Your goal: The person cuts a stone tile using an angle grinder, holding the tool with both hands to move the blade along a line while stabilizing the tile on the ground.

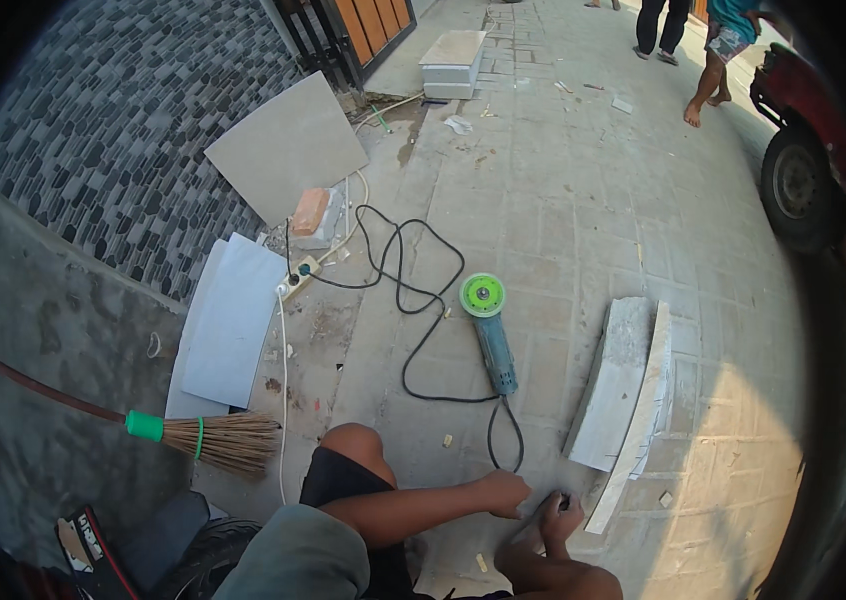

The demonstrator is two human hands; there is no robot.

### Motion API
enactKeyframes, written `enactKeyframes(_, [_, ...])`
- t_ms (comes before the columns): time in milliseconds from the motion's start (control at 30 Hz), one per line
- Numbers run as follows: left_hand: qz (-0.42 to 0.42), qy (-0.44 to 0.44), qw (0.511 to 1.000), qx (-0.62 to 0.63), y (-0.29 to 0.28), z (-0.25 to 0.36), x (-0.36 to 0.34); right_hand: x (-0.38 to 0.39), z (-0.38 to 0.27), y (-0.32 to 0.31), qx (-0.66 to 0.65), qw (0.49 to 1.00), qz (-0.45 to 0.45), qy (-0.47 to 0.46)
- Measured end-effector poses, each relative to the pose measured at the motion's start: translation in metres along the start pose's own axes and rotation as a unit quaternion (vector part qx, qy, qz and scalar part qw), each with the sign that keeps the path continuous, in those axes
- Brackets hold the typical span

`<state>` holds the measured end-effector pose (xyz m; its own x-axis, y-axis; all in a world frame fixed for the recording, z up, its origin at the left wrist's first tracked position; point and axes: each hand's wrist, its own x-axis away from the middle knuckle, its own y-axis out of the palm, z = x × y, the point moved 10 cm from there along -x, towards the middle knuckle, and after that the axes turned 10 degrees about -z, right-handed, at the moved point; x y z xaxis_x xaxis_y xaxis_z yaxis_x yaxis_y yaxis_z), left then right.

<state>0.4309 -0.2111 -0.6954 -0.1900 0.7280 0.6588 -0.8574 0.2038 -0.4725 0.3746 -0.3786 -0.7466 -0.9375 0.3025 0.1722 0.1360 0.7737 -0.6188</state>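
Note:
Low in the head view, my left hand (pixel 505 493) is closed, fingers curled in. Just right of it, my right hand (pixel 561 520) is closed around something small and dark that I cannot make out. The hands are close together but apart, above the paving near my feet. Ahead of them lies an angle grinder (pixel 496 352) with a green disc, its black cord looping down towards my left hand and back left. To the right of my hands are a long pale strip of tile (pixel 633 425) and a whitish, dusty slab (pixel 618 375).
To the left lie a twig broom (pixel 228 440), white tiles (pixel 233 330), a power strip (pixel 297 278) with plugs, a brick (pixel 311 212) and a large beige tile (pixel 288 145). Stacked boxes (pixel 451 75) stand farther off. A red vehicle's wheel (pixel 796 183) and walking people's legs (pixel 708 90) are at right.

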Motion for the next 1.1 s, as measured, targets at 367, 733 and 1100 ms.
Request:
enactKeyframes(367, [0.030,-0.034,0.999,0.015,0.004,-0.014,0.008,0.000,-0.004,0.003,-0.005,1.000,-0.015,-0.007])
enactKeyframes(733, [0.063,-0.051,0.996,0.023,-0.009,-0.016,0.019,-0.004,0.014,0.014,0.019,0.999,-0.037,0.010])
enactKeyframes(1100, [0.093,-0.072,0.993,0.030,0.000,-0.025,0.026,0.003,0.024,0.014,0.041,0.998,-0.005,-0.048])
